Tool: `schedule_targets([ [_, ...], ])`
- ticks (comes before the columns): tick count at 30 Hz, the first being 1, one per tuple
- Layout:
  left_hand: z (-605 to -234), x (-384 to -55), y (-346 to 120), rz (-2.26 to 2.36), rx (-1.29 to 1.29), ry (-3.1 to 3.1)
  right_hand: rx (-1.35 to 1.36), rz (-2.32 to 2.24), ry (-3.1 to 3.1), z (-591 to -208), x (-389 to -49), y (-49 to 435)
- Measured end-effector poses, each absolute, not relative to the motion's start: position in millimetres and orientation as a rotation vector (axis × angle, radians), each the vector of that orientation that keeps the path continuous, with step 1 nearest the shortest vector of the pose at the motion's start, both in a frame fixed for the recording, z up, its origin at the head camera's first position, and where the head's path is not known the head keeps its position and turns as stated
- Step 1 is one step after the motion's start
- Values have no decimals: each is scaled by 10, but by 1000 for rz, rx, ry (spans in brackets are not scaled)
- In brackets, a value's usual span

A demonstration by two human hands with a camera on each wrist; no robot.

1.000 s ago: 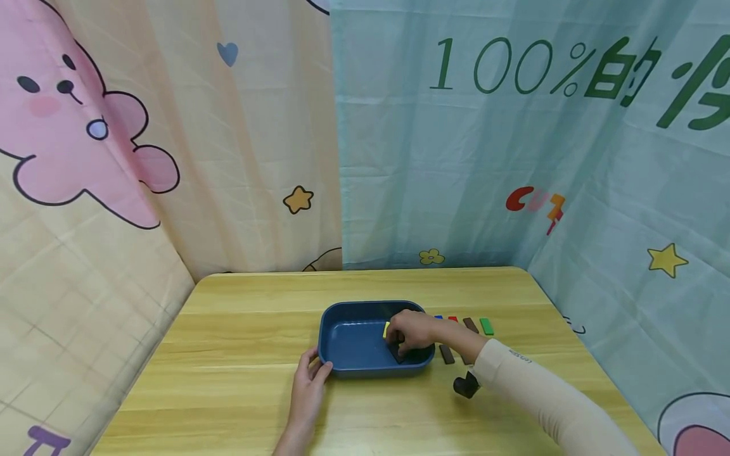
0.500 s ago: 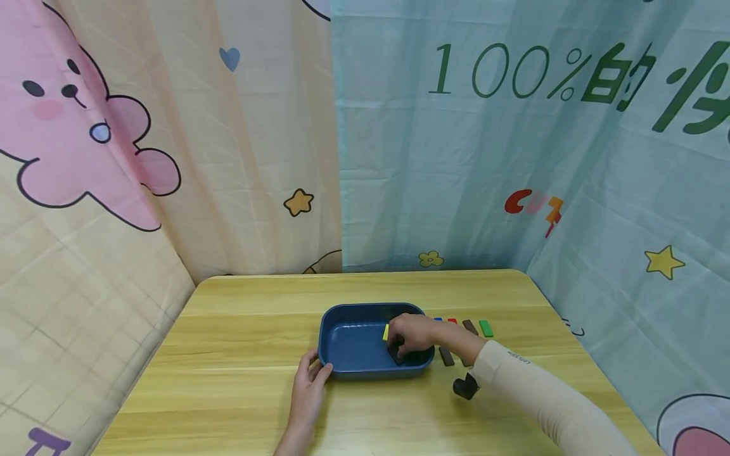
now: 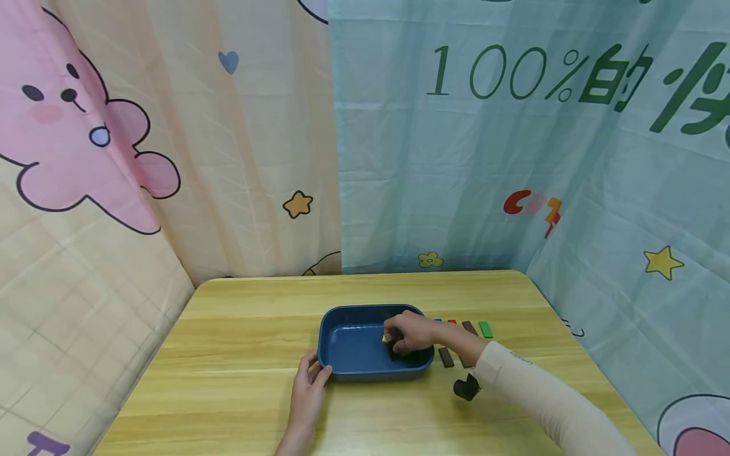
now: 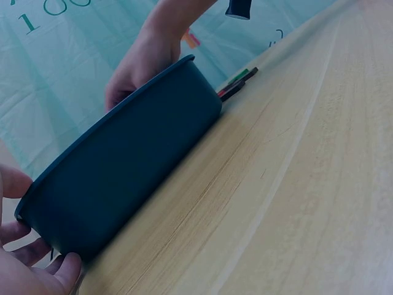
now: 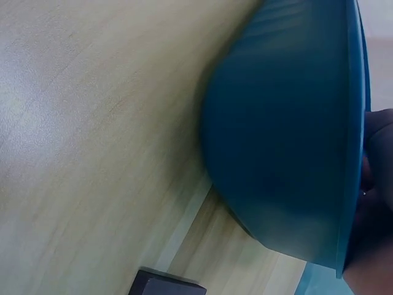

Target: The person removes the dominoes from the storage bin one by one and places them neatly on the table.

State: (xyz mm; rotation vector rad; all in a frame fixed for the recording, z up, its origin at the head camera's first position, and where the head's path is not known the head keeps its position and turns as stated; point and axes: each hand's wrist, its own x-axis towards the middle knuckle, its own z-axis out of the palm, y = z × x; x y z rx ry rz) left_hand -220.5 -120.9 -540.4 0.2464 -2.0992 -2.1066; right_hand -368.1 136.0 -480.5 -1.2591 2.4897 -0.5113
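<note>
A deep blue rectangular basin [image 3: 356, 348] stands on the wooden table. At its near left corner my left hand [image 3: 306, 396] grips the rim and wall; the left wrist view shows these fingers [image 4: 13, 232] against the basin's end. My right hand [image 3: 409, 331] reaches down inside the basin's right part, fingers curled on a dark block [image 3: 391, 351] that is mostly covered by the hand. A sliver of a yellow block [image 3: 384, 339] shows beside the fingertips. In the right wrist view the basin wall hides most of this hand.
Right of the basin lie several flat blocks on the table, among them a green block [image 3: 486, 329], a brown block [image 3: 470, 327], a red block [image 3: 452, 321] and a dark block [image 3: 446, 357]. A black device [image 3: 466, 387] sits at the right wrist. Printed curtains [image 3: 433, 158] stand behind.
My right hand has shifted slightly left inside the basin, and the dark block has moved left with it, showing less of its face. The left hand keeps its place on the corner.
</note>
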Motion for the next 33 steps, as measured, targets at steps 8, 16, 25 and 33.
schedule_targets([
  [8,-5422,-2214,-1203,-2114,214,-2074,-1241,-728,2514,-4746,-3678,1445],
  [16,-5408,-2211,-1195,-2103,229,-2078,-1191,-854,2556,-4700,-3692,1556],
  [25,-5398,-2203,-1204,-2111,220,-2081,-1127,-1062,2494,-4669,-3678,1688],
  [33,-5419,-2210,-1202,-2100,217,-2087,-1050,-1124,2485,-4677,-3634,1868],
])
